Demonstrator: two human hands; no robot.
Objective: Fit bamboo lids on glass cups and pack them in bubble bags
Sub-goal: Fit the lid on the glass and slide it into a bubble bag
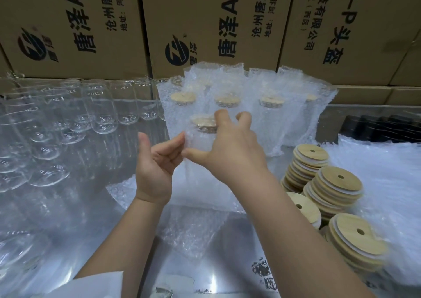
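A wall of printed cardboard cartons (205,24) closes off the back of the bench, and below it the left half of the shiny table (68,206) is crowded with bare glass cups (95,113) lying in rows. Behind the hands stand several finished cups in bubble bags (262,106), their lids showing pale through the plastic. To the right sit leaning stacks of bamboo lids (335,183), each with a small straw hole, beside a heap of spare bubble wrap (376,172). In the middle, held off the table, is the lidded cup in its bubble bag (200,138). The left hand (155,167) pinches the bag's lower edge between thumb and curled fingers, while the right hand (230,147) spreads over the far side, thumb low and fingers reaching up by the lid. I'd judge the glass heavy for its size, brittle, and slippery inside that soft, yielding film, so the safest hold is around the cup's body through the bag, not the loose edge alone.
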